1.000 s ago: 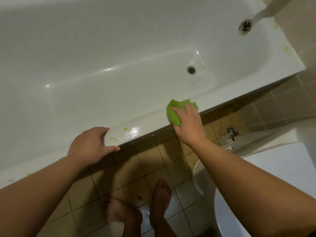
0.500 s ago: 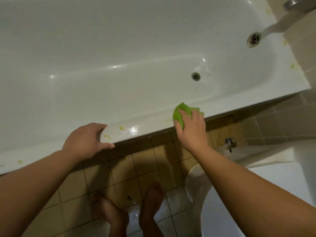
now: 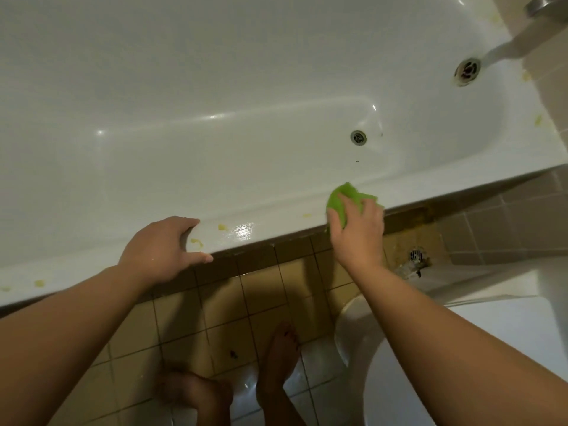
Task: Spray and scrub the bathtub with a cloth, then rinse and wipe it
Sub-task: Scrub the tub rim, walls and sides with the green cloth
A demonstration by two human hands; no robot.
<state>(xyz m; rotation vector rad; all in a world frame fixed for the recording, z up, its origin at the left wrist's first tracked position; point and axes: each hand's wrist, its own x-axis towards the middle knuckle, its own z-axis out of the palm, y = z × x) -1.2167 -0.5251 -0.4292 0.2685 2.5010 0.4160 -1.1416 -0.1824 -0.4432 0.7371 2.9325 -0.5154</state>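
The white bathtub [image 3: 246, 87] fills the upper part of the head view, with its near rim running from lower left to right. My right hand [image 3: 356, 229] grips a bright green cloth [image 3: 339, 199] and holds it against the near rim. My left hand [image 3: 163, 247] rests on the same rim further left, fingers over the top and thumb along the outer edge, holding nothing. Small yellow smears [image 3: 222, 227] lie on the rim between my hands and further left. The floor drain [image 3: 358, 137] and the overflow [image 3: 467, 70] show inside the tub.
A metal spout [image 3: 541, 4] juts in at the top right over the tub end. A white toilet [image 3: 461, 348] stands at lower right beside a wall valve [image 3: 415, 259]. My bare feet [image 3: 276, 358] stand on tan floor tiles below the rim.
The view has shifted, so the tub sits lower and further right in frame. My right hand and the cloth have slid slightly along the rim. My left hand stays on the rim.
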